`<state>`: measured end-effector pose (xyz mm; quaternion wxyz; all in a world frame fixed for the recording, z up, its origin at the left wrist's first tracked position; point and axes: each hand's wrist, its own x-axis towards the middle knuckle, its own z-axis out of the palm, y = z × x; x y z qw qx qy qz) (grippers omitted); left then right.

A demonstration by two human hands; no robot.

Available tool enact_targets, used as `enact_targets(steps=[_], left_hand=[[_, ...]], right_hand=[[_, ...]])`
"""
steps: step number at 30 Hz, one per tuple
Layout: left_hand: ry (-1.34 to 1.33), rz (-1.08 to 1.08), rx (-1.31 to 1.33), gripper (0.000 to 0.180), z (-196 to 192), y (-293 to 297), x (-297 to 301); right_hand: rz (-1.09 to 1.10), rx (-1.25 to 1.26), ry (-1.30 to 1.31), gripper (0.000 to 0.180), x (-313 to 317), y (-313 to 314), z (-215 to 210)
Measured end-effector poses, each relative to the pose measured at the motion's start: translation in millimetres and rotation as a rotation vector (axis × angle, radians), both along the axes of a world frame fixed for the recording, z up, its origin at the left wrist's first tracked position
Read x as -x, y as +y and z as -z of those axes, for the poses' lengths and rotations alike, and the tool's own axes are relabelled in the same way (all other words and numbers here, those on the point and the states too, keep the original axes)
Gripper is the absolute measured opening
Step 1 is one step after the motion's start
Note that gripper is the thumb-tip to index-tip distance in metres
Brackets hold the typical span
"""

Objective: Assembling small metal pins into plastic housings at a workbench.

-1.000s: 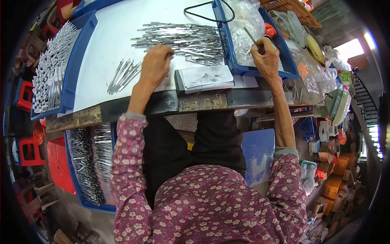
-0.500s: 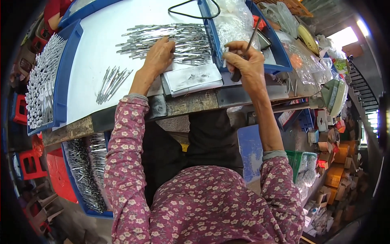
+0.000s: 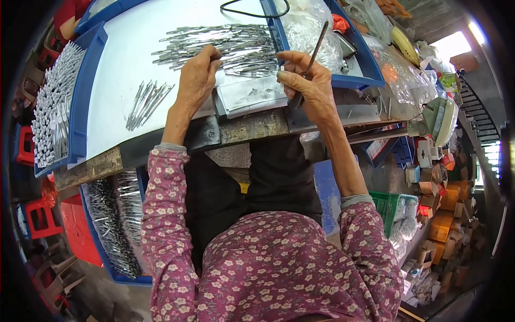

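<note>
My left hand (image 3: 196,80) hovers at the near left side of a wide pile of slim metal rods (image 3: 225,40), thumb and fingers pinched; what they hold, if anything, is hidden. To the right, my right hand (image 3: 312,80) is closed round a long thin dark tool (image 3: 320,43) whose shaft points up past the knuckles. A small white piece (image 3: 281,70) shows between its thumb and forefinger. Between my hands lies a stack of white paper (image 3: 252,96) with dark smudges. A smaller group of metal rods (image 3: 147,104) rests on the white sheet (image 3: 115,80) at left.
At left a blue tray (image 3: 86,102) holds many white-capped rods (image 3: 53,102). At right another blue tray (image 3: 357,81) holds clear plastic bags (image 3: 311,37). A black cord loop (image 3: 255,21) lies at the back. Below the table stands a tray of dark-tipped rods (image 3: 110,231).
My left hand has lifted off the rod pile and drawn slightly left and nearer, its fingers now pinched. My right hand has shifted left and a little lower, still holding the tool and the white piece.
</note>
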<state>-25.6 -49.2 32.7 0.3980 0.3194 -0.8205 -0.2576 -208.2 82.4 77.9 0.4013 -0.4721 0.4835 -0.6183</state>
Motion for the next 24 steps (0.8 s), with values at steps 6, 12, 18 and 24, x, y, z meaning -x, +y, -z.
enact_targets(steps=[6,12,18,24], left_hand=[[0.193,0.062,-0.024,0.01,-20.4,34.9,-23.9],[0.287,0.079,-0.131,0.009,-28.7,70.2,-45.2],[0.343,0.192,-0.306,0.011,-22.1,99.1,-55.2],[0.383,0.225,-0.389,0.017,-24.1,118.3,-56.4]], right_hand=[[0.059,-0.069,0.048,0.015,-6.9,5.8,-5.4],[-0.043,0.004,0.036,0.011,-4.4,21.2,-11.6],[-0.016,-0.126,0.294,0.007,-28.6,46.5,-34.0],[-0.024,0.173,0.704,0.009,-52.0,58.0,-28.2]])
